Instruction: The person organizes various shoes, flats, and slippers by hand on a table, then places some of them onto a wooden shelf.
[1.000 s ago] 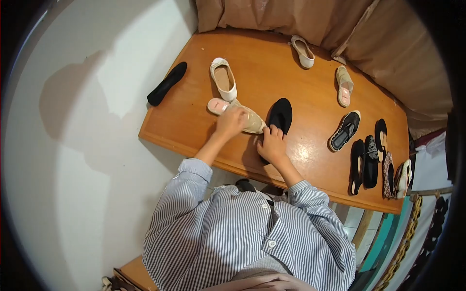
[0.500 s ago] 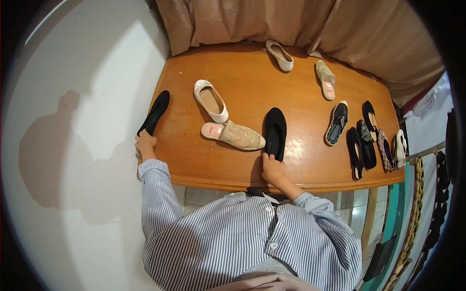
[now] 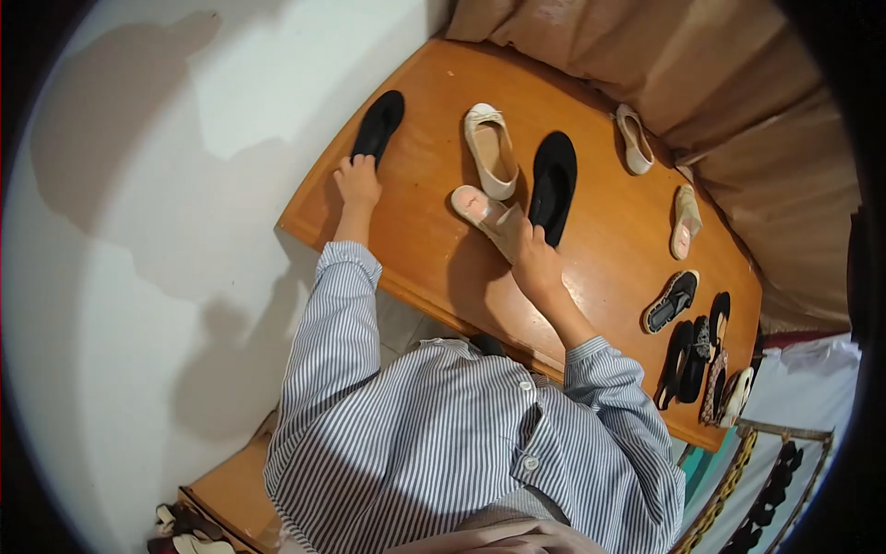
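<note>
My left hand [image 3: 358,185] is closed on the heel end of a black flat shoe [image 3: 380,122], whose toe points away from me near the table's left edge. A second black flat shoe [image 3: 555,180] is gripped at its heel by my right hand [image 3: 537,263]. My right hand and this shoe partly cover a beige slip-on espadrille [image 3: 478,208] with a pinkish insole label. Between the two black shoes lies a cream ballet flat [image 3: 490,152] with a bow on its toe.
Farther right on the wooden table [image 3: 415,222] are a white flat [image 3: 634,140], a beige espadrille [image 3: 685,222] and a black espadrille [image 3: 671,302]. Several more shoes [image 3: 692,360] cluster at the right end. A white wall [image 3: 231,185] stands left; a brown curtain [image 3: 738,92] hangs behind.
The view has turned, so the table now slants. My right hand has brought its black shoe leftward, over the near beige espadrille. My left hand still grips its shoe.
</note>
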Demonstrator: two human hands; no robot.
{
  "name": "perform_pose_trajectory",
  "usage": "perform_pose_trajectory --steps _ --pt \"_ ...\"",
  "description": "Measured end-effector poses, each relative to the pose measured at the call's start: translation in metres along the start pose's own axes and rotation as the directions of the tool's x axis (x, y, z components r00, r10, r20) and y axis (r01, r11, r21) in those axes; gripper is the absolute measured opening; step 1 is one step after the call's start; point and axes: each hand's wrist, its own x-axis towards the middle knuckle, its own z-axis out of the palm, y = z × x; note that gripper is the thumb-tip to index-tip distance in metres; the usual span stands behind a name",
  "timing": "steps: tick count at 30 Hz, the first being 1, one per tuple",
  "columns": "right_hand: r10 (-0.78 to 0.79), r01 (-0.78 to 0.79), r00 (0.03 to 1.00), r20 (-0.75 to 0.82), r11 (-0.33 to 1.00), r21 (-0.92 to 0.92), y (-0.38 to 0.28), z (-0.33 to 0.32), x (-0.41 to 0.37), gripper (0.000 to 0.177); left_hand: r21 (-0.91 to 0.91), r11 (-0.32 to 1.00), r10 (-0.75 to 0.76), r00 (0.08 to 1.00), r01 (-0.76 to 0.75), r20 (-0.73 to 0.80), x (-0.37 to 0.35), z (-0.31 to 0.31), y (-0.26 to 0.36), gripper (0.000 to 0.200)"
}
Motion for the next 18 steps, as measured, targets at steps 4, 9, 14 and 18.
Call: perform_pose_trajectory --steps 4,9,14,18 --pt "-0.196 0.196 0.98 -0.044 0.98 -0.018 -0.035 0.002 0.033 0.06 -0.073 0.997 0.026 1.0 -0.027 -0.009 -0.011 -0.003 0.004 0.034" --pt "-0.329 0.329 0.944 0.007 0.944 -0.027 -0.078 0.009 0.07 0.064 -0.155 0.987 0.026 1.0 -0.026 -0.004 -0.026 -0.012 0.013 0.031" --pt "-0.362 0.367 0.926 0.104 0.929 -0.04 -0.097 0.02 0.081 0.066 -0.341 0.937 0.079 0.997 -0.072 0.008 -0.045 -0.018 0.019 0.025" --pt "-0.373 0.384 0.921 0.114 0.919 -0.095 -0.094 0.032 0.078 0.061 -0.391 0.912 0.12 0.992 -0.128 -0.045 -0.057 -0.015 0.023 0.02"
